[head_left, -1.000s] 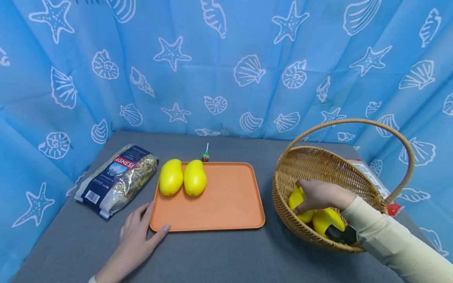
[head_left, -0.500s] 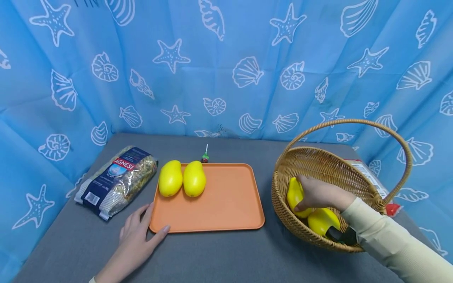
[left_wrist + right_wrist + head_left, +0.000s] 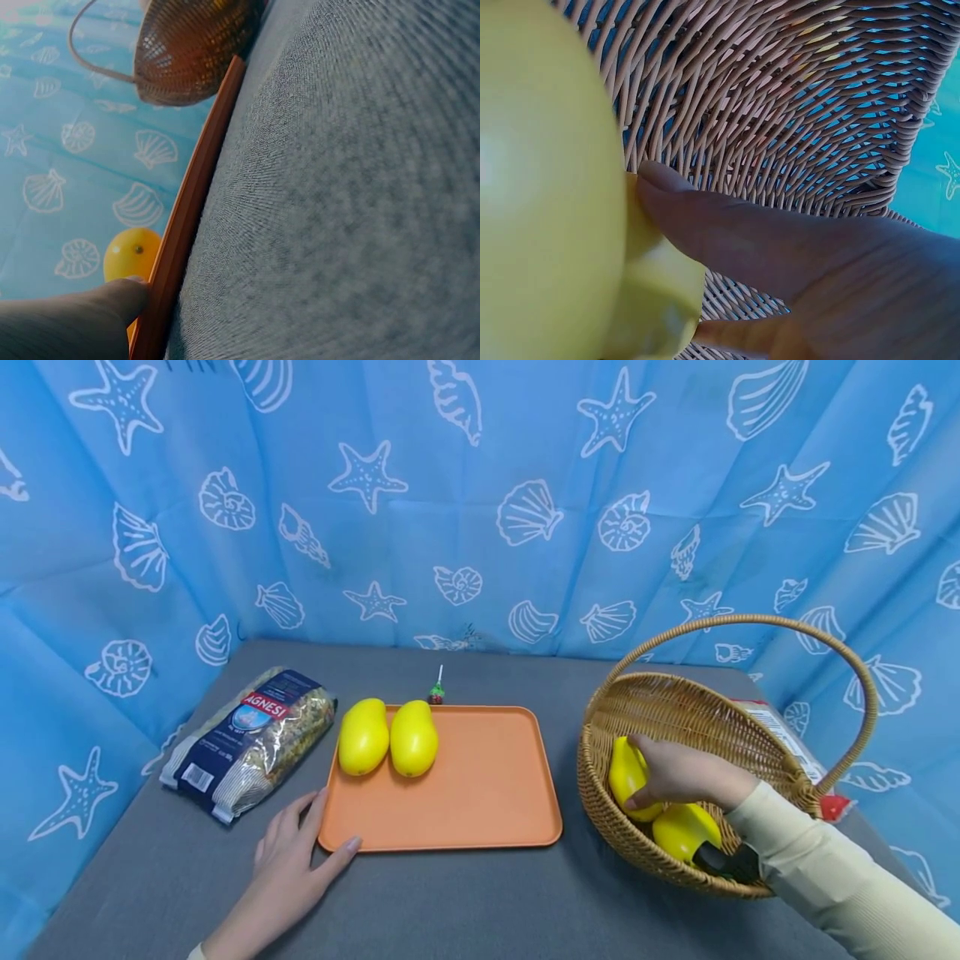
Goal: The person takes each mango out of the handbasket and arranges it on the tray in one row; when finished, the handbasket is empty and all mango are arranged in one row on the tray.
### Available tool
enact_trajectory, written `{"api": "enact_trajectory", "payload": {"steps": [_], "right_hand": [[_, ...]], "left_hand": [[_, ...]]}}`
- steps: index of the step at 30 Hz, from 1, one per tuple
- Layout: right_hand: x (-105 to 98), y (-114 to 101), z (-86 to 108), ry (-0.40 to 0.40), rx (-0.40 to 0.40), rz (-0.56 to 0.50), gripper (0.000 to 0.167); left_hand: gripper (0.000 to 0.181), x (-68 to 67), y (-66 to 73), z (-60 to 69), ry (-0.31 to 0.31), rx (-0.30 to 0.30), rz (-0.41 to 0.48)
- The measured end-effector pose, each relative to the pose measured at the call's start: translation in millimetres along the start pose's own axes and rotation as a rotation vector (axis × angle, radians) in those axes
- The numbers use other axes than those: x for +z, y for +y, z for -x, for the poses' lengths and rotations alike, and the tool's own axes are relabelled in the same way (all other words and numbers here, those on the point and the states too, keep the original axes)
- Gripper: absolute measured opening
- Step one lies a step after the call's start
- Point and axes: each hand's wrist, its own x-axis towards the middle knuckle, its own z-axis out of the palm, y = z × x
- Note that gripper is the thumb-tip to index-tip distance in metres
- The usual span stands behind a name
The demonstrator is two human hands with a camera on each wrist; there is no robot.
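Note:
Inside the wicker basket (image 3: 697,710) my right hand (image 3: 678,772) grips a yellow mango (image 3: 628,781) near the left wall. Its thumb lies along the fruit in the right wrist view. Another mango (image 3: 684,832) sits lower in the basket, just under that hand, partly hidden by a dark object at the wrist. My left hand (image 3: 288,852) rests at the near left corner of the orange tray (image 3: 480,777), thumb on the front rim and fingers fairly straight by the left edge. Two more mangoes (image 3: 363,737) stand side by side at the tray's far left.
A bag of Agnesi pasta (image 3: 251,739) lies left of the tray. Behind the tray is a small lollipop (image 3: 437,687) with a white stick. A red and white package (image 3: 787,735) is partly hidden behind the basket, whose tall handle (image 3: 750,618) arches above it. A blue curtain (image 3: 465,510) closes off the back.
The gripped mango has turned more upright, showing more of itself left of my right hand. The lower mango has shifted slightly left. My left hand and the tray stay put.

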Motion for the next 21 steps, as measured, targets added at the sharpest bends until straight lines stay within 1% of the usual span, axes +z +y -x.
{"api": "enact_trajectory", "payload": {"steps": [11, 21], "right_hand": [[0.9, 0.5, 0.2, 0.021, -0.015, 0.011, 0.102], [0.7, 1.1, 0.3, 0.031, -0.025, 0.015, 0.100]], "left_hand": [[0.103, -0.6, 1.1, 0.2, 0.006, 0.001, -0.006], [0.103, -0.3, 0.0, 0.4, 0.018, 0.021, -0.008]]}}
